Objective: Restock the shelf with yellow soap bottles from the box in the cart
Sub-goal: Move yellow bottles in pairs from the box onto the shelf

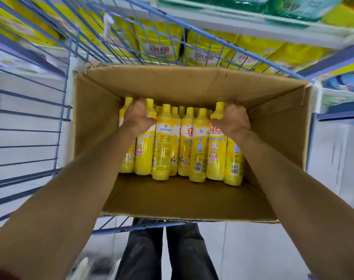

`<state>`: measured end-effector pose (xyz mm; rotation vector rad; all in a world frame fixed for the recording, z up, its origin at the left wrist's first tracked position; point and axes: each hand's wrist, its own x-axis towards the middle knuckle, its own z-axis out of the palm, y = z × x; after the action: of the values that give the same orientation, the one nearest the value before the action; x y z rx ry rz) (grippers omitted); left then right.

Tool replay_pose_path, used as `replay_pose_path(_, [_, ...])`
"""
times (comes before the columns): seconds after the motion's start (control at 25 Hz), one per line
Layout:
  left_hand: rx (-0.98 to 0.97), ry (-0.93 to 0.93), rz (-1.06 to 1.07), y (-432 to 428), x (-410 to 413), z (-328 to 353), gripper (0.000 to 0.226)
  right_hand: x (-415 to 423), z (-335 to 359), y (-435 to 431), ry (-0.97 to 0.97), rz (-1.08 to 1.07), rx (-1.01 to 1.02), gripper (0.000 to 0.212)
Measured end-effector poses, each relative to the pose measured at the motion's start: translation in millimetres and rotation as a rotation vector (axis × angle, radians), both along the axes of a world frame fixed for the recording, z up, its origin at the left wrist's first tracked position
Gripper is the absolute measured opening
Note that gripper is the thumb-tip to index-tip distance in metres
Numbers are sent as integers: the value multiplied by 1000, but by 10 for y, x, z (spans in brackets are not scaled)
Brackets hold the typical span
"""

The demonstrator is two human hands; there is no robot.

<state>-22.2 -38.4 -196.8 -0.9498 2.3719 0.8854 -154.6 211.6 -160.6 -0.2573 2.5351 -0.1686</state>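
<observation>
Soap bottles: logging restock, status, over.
Both hands busy: left hand and right hand each grip yellow soap bottles at the row's ends. Bottles inside the box, in the cart. Nothing over them.

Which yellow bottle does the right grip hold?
The second bottle from the right: the right grip curls round its neck, under the cap; the middle bottles stand free.
</observation>
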Motion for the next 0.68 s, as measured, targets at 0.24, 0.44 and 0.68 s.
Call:
replay_pose_path(0.24, [271, -43, 163, -113, 182, 92, 65, 183, 134, 104, -119, -52, -144, 55])
replay_pose_path(0.44, [422, 25, 251, -67, 349, 123, 61, 277, 95, 159, -228, -131, -195, 49])
replay_pose_path(0.68, [413, 135, 70, 19, 481, 805, 53, 479, 669, 137, -187, 66, -293, 46])
